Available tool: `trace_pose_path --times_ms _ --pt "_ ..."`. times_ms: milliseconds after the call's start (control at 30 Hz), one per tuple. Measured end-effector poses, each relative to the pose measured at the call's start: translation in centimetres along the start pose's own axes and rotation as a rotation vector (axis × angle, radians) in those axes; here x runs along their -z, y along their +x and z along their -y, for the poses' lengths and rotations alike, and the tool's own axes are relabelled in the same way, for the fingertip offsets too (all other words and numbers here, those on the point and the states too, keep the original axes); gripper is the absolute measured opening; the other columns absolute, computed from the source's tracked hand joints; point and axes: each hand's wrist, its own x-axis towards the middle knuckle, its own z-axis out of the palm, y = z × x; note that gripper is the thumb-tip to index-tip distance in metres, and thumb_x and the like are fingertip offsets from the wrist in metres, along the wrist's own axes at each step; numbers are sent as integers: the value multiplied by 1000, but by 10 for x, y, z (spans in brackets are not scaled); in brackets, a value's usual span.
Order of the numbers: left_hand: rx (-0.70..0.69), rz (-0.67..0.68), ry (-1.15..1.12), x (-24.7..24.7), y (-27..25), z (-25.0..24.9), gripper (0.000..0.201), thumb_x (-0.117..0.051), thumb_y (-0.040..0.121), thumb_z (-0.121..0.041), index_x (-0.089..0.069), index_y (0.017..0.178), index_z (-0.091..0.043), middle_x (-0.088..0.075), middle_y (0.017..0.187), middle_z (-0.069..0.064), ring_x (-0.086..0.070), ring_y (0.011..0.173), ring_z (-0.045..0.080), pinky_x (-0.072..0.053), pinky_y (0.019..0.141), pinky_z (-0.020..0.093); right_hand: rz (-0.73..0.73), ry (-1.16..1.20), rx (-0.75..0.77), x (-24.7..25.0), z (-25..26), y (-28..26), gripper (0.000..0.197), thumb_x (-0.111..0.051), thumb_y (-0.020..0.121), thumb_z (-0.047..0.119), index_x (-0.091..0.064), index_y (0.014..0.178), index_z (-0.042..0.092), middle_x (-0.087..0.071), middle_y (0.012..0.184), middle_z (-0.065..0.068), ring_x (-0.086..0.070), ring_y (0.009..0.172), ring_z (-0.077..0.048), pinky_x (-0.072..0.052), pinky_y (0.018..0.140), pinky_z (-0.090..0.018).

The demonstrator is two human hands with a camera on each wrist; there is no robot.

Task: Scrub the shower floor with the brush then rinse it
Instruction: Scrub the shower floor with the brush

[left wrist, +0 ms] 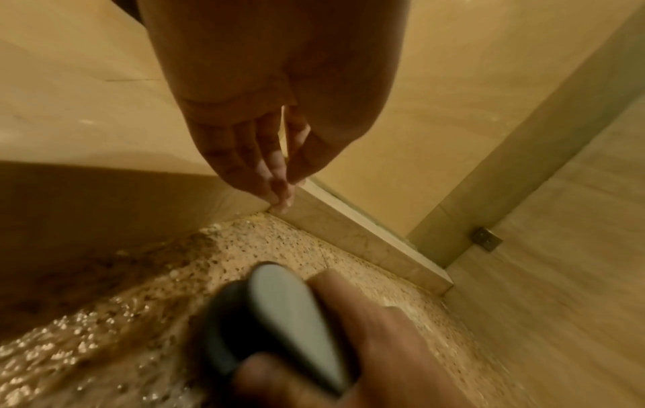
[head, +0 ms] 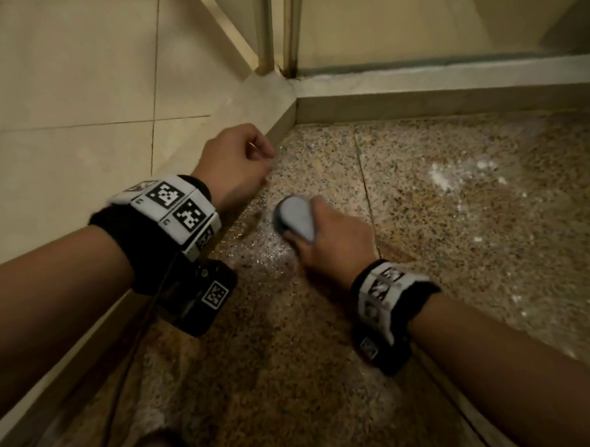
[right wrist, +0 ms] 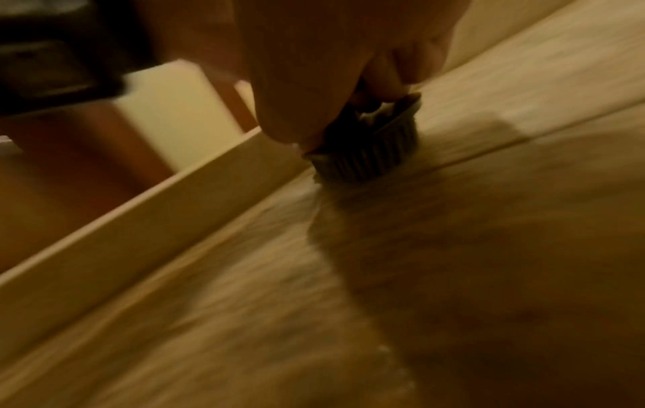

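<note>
Cream wall tiles; raised stone kerb; small metal wall plate.

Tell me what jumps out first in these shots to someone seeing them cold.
The right hand gripping a grey oval scrub brush, bristles down on the wet speckled granite shower floor, near the beige raised curb. The left hand hangs loosely curled above that curb, holding nothing. White foamy patches lie further right on the floor.

One brush, two hands, two wristbands.
One brush sits on the shower floor; two hands, right on the brush, left beside it; two marker wristbands.
</note>
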Motion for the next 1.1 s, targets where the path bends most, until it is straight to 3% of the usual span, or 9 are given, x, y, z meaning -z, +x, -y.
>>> trace_pose_path --times_ms 133,267,400,533,700,800,900,1000,1100 --pt "15 14 -7 13 -5 8 20 -63 86 -5 -59 80 -24 -68 84 7 -68 77 22 -55 65 32 -167 -28 -369 30 -45 28 53 -51 87 59 -40 115 15 -67 98 -7 -65 83 -31 -46 68 -34" --pt "-54 -12 82 17 -7 3 15 -58 87 -5 -60 94 -18 -64 88 -2 -62 80 12 -48 64 18 -77 146 -89 15 14 15 51 -56 86 60 -41 117 23 -52 84 8 -50 66 -15 -32 52 -22" --pt "-74 -102 -9 24 6 1 24 -55 81 0 -59 83 -23 -70 90 3 -66 87 19 -56 81 37 6 185 264 -23 66 4 48 -72 76 49 -55 108 17 -67 87 -2 -64 68 -25 -44 57 -27" --pt "-165 114 235 23 3 2 38 -63 79 1 -59 111 -20 -64 104 -5 -60 99 10 -43 69 4 16 175 165 -11 48 39 50 -61 84 55 -48 118 20 -65 102 -2 -64 86 -27 -46 67 -33" --pt "-338 398 621 6 4 0 69 -64 76 -7 -42 139 -24 -51 132 -1 -47 122 17 -38 97 24 32 124 -9 4 28 67 54 -59 83 55 -48 122 18 -65 108 -5 -63 97 -29 -44 75 -36" --pt "-445 402 744 -6 23 -2 52 -64 78 -13 -52 129 -18 -51 129 2 -52 116 22 -45 95 36 -29 165 -74 12 14 84 37 -59 81 43 -38 101 19 -61 90 -5 -62 87 -33 -37 65 -35" --pt "-494 393 801 -27 46 -15 42 -60 83 -12 -51 123 -12 -50 129 8 -54 113 26 -47 92 39 -55 156 -129 27 -14 111 34 -58 84 39 -40 101 16 -63 99 -12 -61 92 -35 -36 68 -36" --pt "-477 437 952 -60 65 -28 65 -48 93 -5 -15 150 -1 -11 157 17 -21 143 29 -29 114 37 -116 156 -150 37 -40 129 25 -48 94 34 -44 106 12 -62 107 -15 -60 97 -37 -36 70 -37" --pt "-423 402 938 -73 74 -36 73 -44 96 -4 5 151 -2 12 159 14 3 147 26 -18 119 35 -126 157 -94 34 -46 131 24 -43 97 30 -48 113 12 -61 113 -11 -59 101 -32 -36 72 -35"
